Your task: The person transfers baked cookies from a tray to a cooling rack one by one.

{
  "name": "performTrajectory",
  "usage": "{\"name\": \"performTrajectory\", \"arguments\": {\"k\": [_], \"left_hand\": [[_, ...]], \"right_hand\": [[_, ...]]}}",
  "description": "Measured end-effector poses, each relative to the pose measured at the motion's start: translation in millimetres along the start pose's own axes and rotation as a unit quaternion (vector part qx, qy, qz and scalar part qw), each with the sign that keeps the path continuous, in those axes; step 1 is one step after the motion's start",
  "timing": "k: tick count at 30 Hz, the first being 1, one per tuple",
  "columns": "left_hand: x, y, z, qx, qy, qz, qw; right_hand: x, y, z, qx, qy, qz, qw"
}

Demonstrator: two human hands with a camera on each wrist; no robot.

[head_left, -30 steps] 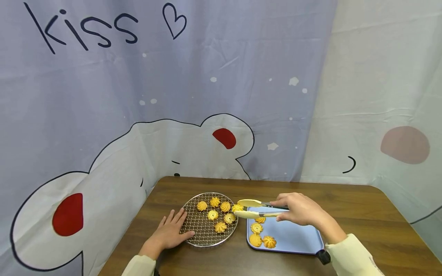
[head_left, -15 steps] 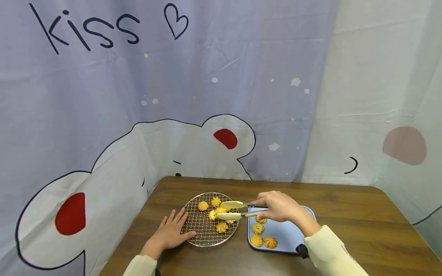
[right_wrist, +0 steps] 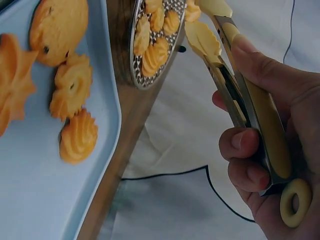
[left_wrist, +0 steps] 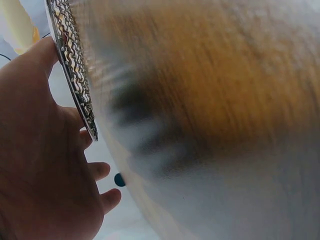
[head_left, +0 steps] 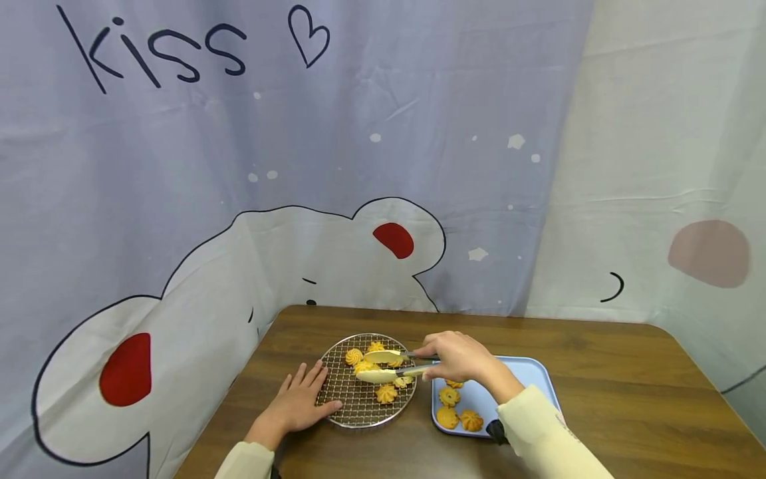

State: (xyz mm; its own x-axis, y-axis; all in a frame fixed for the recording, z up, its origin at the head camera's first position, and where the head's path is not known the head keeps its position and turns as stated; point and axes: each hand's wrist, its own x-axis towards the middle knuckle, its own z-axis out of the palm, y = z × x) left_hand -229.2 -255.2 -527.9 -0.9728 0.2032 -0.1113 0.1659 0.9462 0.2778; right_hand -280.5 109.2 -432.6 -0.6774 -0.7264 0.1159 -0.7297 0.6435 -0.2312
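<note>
My right hand [head_left: 457,358] grips a pair of tongs [head_left: 377,376] with cream-yellow tips, reaching left over a round wire rack [head_left: 350,402]. Between the tips is a piped butter cookie [right_wrist: 192,11], held above the rack among the cookies there. Several golden swirl and flower-shaped cookies, such as one cookie [head_left: 386,394] near the front, lie on the rack; the tongs partly cover some. My left hand [head_left: 293,406] rests at the rack's left rim with fingers spread and straight. In the left wrist view the rack's edge [left_wrist: 75,75] lies by the thumb and fingers.
A blue tray [head_left: 535,372] stands right of the rack, partly under my right forearm. Several cookies, one a flower-shaped cookie [head_left: 471,420], lie along its left side. Both stand on a brown wooden table [head_left: 622,386], with a printed curtain [head_left: 479,133] behind.
My right hand has moved left from over the tray, carrying the tongs and the cookie from the rack's right edge to above its middle. The left hand has stayed at the rim.
</note>
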Motion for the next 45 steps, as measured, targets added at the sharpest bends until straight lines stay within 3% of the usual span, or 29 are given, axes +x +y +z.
{"name": "performTrajectory", "arguments": {"k": [27,35,45], "left_hand": [[0.0,-1.1,-0.6,-0.008,0.002,0.002,1.0000],[1.4,-1.3,-0.8,-0.006,0.007,0.005,0.9999],[-0.2,-2.5,0.1,-0.005,0.002,0.000,1.0000]], "right_hand": [[51.0,-24,32,-0.028,-0.017,0.015,0.9993],[57.1,-28,34,-0.029,-0.023,0.040,0.9985],[53.6,-30,35,-0.036,-0.016,0.027,0.9988]]}}
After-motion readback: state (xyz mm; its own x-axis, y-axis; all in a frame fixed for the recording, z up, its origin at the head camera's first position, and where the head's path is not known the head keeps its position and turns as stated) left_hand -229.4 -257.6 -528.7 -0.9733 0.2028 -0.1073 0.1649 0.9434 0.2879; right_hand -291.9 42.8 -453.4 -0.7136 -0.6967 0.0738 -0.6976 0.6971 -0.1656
